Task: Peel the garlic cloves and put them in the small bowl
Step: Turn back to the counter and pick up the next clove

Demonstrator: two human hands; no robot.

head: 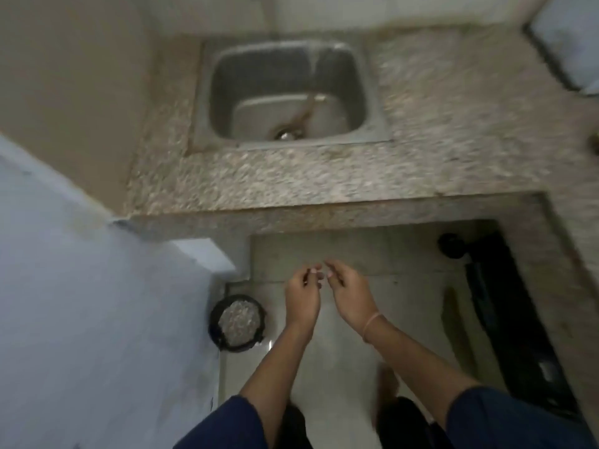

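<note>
My left hand (303, 294) and my right hand (348, 293) are held close together in front of me, below the counter edge and above the floor. Their fingertips nearly meet. The fingers of both hands are curled, and thumb and forefinger pinch a small pale piece that looks like a garlic clove (314, 271). The frame is too blurred to tell clove from skin. A thin band sits on my right wrist. No small bowl is in view.
A speckled granite counter (291, 183) holds a steel sink (288, 92) straight ahead. A black round bin (236, 322) with pale scraps stands on the floor at my left, beside a pale blue wall. Dark objects (505, 312) lie under the counter at the right.
</note>
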